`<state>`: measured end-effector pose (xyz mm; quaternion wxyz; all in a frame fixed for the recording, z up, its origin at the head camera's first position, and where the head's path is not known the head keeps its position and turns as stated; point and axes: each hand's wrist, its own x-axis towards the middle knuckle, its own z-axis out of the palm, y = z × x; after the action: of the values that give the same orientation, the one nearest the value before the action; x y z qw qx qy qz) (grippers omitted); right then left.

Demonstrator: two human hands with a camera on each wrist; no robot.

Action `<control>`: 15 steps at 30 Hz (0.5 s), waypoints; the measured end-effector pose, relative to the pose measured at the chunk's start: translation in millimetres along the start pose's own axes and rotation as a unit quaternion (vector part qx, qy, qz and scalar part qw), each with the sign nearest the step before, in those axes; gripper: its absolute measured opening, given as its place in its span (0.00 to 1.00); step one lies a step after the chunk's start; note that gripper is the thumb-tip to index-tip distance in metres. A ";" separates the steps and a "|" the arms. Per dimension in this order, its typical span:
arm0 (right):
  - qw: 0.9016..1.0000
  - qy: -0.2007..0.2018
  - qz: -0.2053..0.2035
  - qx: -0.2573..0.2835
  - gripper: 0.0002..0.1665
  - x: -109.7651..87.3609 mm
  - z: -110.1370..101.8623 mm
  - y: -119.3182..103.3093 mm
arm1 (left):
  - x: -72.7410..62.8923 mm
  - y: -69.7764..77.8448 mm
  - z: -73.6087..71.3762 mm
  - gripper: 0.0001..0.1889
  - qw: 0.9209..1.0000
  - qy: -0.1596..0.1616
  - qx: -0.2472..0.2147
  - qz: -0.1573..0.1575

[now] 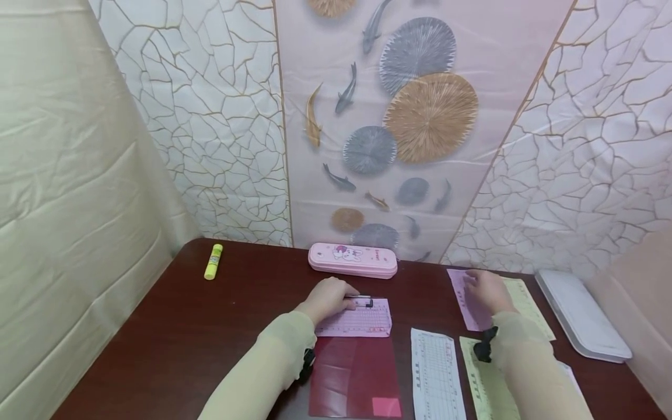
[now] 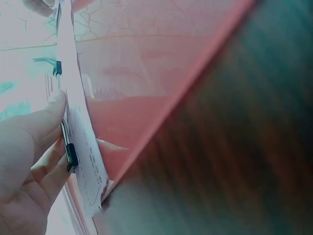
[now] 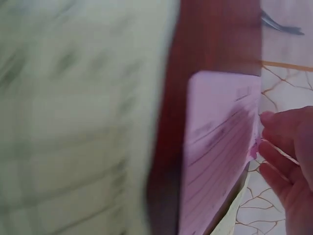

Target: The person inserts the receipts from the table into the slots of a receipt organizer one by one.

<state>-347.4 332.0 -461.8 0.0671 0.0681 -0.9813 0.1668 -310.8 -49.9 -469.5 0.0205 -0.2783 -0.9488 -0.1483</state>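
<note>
My left hand grips the metal clip at the top of a dark red folder. Its thumb lies along the bar in the left wrist view, where the clip's black end piece shows below the thumb. Pink printed forms lie under the clip, their edges seen side-on in the left wrist view. To the right, my right hand pinches the far edge of another pink form, fingertips at a small crumpled spot there. A yellow form lies partly beneath that hand.
A pink pencil case stands at the table's back edge, and a yellow glue stick lies far left. A white form and another yellow form lie right of the folder. At the right edge is a white flat box.
</note>
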 end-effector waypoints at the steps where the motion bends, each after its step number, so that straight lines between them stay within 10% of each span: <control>1: 1.000 0.000 0.001 -0.003 0.19 0.5 -1.1 0.8 | 0.2 0.7 -0.4 0.15 1.000 0.000 0.000 0.000; 15: 0.998 -0.060 0.016 -0.005 0.19 4.7 -2.2 -3.7 | 0.2 2.2 -2.6 0.15 1.000 -0.011 -0.008 -0.015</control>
<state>-351.2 328.7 -457.8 0.0056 0.0618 -0.9853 0.1590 -309.9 -48.8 -466.4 0.0058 -0.2653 -0.9520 -0.1528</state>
